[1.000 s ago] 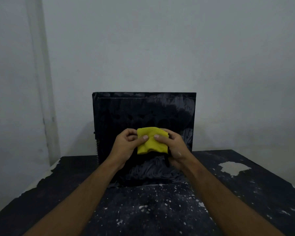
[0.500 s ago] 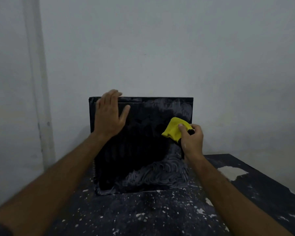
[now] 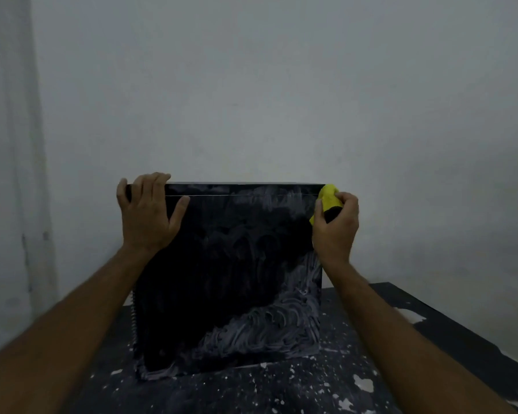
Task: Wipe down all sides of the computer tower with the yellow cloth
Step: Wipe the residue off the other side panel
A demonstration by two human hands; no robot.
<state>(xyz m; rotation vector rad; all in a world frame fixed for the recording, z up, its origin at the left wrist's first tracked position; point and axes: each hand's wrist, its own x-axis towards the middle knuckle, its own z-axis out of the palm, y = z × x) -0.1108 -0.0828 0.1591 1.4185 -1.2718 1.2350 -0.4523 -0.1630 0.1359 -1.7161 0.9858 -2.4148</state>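
A black computer tower (image 3: 231,273) stands upright on the table with its broad side panel facing me, streaked with grey dust smears. My left hand (image 3: 150,213) rests flat on the tower's top left corner, fingers hooked over the top edge and thumb on the side panel. My right hand (image 3: 337,225) grips the bunched yellow cloth (image 3: 326,198) and holds it against the tower's top right corner. Part of the cloth is hidden inside my fist.
The tower sits on a dark table (image 3: 251,389) flecked with white paint chips. A plain grey wall (image 3: 251,85) stands close behind it. The table's right edge (image 3: 473,333) runs diagonally near the wall.
My right hand carried the cloth from the middle of the side panel up to the top right corner. My left hand let go of the cloth and settled on the top left edge.
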